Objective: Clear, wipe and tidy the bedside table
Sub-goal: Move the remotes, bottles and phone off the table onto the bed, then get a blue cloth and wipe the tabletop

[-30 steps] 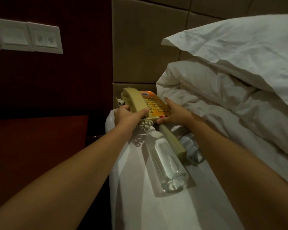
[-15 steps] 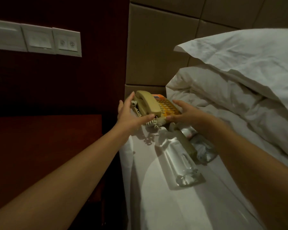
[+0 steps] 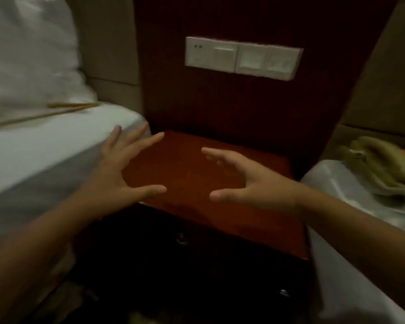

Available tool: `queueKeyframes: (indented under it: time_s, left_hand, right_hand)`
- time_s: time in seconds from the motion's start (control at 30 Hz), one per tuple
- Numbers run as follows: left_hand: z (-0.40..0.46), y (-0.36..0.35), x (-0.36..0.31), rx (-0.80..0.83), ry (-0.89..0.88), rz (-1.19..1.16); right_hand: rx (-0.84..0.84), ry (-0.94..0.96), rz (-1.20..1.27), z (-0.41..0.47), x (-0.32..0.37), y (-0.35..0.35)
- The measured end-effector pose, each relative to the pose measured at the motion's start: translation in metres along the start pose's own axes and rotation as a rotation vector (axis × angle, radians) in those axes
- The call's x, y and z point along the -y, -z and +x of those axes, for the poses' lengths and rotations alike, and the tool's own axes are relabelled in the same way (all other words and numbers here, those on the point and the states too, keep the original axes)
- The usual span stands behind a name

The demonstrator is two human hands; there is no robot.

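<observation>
Red-brown wood of the bedside worktop [image 3: 197, 183] shows bare between two beds; left hand [image 3: 117, 174] and right hand [image 3: 250, 181] hover spread, holding nothing. Clearing looks finished; wiping next needs a cloth, none visible.

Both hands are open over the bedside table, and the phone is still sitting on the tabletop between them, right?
Not quite. The head view shows the left hand and right hand open over the bedside table, but the phone is not between them: it lies on the white bed to the right.
</observation>
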State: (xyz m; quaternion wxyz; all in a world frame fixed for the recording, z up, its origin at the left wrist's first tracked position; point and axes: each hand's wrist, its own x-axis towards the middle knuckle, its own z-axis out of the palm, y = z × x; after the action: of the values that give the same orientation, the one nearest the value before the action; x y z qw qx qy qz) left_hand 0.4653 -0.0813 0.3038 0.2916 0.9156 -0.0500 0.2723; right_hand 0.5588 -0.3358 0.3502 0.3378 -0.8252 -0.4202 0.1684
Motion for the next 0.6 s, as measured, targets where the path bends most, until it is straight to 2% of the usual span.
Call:
queueKeyframes:
  time_s: [0.13, 0.3, 0.43, 0.6]
  left_hand:
    - [-0.076, 0.064, 0.059, 0.007, 0.119, 0.167]
    - [-0.194, 0.099, 0.106, 0.02, 0.27, 0.316]
    - [-0.277, 0.069, 0.131, 0.086, 0.364, 0.242]
    - [-0.35, 0.018, 0.168, 0.196, 0.514, 0.081]
  right_hand:
    - [0.244, 0.145, -0.036, 0.053, 0.024, -0.091]
    - [0.498, 0.196, 0.039, 0.091, 0.029, -0.194]
    - [0.583, 0.244, 0.101, 0.106, 0.035, -0.291]
    - [0.653, 0.329, 0.014, 0.1, 0.005, -0.415]
